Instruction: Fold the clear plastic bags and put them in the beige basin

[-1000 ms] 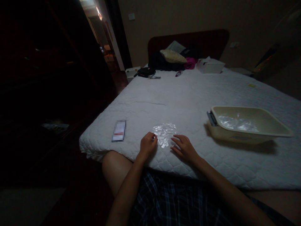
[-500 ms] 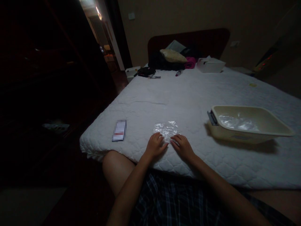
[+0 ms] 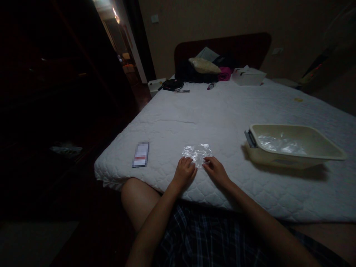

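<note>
- Two hands meet at the near edge of a clear plastic bag (image 3: 197,152) lying flat on the white bed (image 3: 217,111), seen from the head camera in dim light.
- Your left hand (image 3: 185,172) sits at the bag's near-left corner, fingers curled down onto the film; your right hand (image 3: 215,170) sits at the near-right corner, fingertips resting on the edge. Whether either has the film pinched or merely presses on it cannot be told in this light.
- The bag lies straight ahead of you, just beyond both sets of fingertips and away from your body. Its long side runs left to right across your view, so the two hands span it about evenly and neither is clearly nearer.
- To your right, well apart from the bag, a cream plastic basin (image 3: 294,148) stands on the bed with more crumpled clear film inside; your right hand is the closer one to it.
- To your left, near the mattress edge, lies a small flat packet (image 3: 141,154), apart from the bag and closer to your left hand.
- Far off by the headboard sit pillows, dark clothing and a white box (image 3: 248,76).
</note>
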The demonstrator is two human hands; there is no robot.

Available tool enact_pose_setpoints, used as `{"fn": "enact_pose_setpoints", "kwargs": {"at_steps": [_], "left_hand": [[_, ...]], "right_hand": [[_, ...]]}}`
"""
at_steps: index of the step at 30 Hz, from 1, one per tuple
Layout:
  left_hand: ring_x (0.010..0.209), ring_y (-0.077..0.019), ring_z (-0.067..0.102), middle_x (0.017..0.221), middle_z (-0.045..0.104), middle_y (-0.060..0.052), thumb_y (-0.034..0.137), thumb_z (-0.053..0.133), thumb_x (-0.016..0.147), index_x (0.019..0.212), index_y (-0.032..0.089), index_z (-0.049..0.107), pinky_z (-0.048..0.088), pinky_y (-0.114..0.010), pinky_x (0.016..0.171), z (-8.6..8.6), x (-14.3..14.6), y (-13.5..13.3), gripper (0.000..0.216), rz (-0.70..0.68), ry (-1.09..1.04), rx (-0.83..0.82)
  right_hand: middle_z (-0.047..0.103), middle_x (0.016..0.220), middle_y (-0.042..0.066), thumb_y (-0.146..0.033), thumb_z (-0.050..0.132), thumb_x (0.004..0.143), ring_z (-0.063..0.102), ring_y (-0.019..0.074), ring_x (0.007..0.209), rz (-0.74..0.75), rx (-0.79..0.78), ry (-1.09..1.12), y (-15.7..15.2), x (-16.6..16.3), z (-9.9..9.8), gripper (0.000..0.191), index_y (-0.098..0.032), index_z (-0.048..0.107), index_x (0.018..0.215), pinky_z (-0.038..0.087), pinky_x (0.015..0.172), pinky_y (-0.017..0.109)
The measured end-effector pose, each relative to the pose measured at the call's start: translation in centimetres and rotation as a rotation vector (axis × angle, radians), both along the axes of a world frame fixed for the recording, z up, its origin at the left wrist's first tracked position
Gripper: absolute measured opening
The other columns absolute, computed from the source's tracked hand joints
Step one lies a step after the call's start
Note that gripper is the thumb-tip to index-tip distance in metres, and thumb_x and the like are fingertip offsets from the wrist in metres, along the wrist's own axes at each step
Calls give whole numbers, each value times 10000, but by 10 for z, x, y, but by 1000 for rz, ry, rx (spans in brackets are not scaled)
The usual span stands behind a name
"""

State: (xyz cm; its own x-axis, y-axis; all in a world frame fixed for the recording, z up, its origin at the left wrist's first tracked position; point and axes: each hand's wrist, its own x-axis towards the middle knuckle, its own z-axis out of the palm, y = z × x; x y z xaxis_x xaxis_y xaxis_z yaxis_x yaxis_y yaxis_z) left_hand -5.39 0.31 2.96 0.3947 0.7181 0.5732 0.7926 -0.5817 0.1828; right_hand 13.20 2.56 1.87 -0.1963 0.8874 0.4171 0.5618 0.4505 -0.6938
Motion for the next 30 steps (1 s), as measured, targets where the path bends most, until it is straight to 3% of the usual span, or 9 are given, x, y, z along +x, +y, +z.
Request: {"fn": "enact_pose_setpoints", "kwargs": {"at_steps": [4, 8, 13, 17, 22, 30], "left_hand": [[1083, -235, 499, 1142, 557, -136, 207, 462, 846, 1080, 157, 541, 437, -422, 900, -5, 5, -1, 252, -106, 12, 1], [1094, -253, 502, 1122, 573, -142, 248, 454, 852, 1061, 127, 550, 422, -427, 931, -9, 9, -2, 259, -190, 81, -30], [1069, -241, 519, 1084, 589, -136, 237, 433, 857, 1014, 146, 562, 432, -434, 913, -8, 9, -2, 222, -194, 86, -82], [1087, -251, 504, 1108, 578, -135, 233, 446, 843, 1029, 151, 559, 407, -462, 944, -7, 9, -3, 232, -182, 73, -74], [1111, -256, 488, 1197, 522, -150, 254, 487, 814, 1056, 163, 556, 442, -455, 914, -9, 7, -2, 267, -115, -88, -85], [1043, -191, 543, 1096, 589, -104, 198, 464, 833, 1025, 181, 577, 481, -378, 888, -3, 5, 1, 224, -103, -372, -144]], "right_hand": [[585, 917, 61, -321, 526, 815, 560, 176, 737, 19, 15, -46, 1, -1, -2, 228, -191, 563, 998, 479, 704, 341], [588, 880, 57, -309, 521, 819, 560, 193, 787, 61, 49, -73, 1, 1, 3, 206, -194, 571, 982, 475, 732, 351], [606, 961, 85, -245, 428, 861, 545, 222, 925, 2, 186, -113, -1, 6, 11, 215, -198, 589, 997, 441, 834, 396], [617, 1008, 97, -229, 425, 864, 546, 228, 947, 20, 191, -278, 3, 9, 7, 234, -184, 614, 994, 430, 835, 408], [635, 956, 83, -280, 430, 868, 564, 218, 902, 22, 156, -267, 7, 11, 2, 230, -196, 639, 914, 439, 799, 392], [632, 904, 73, -320, 417, 877, 564, 209, 877, 6, 112, -102, 8, 13, 16, 232, -190, 606, 909, 444, 811, 373]]}}
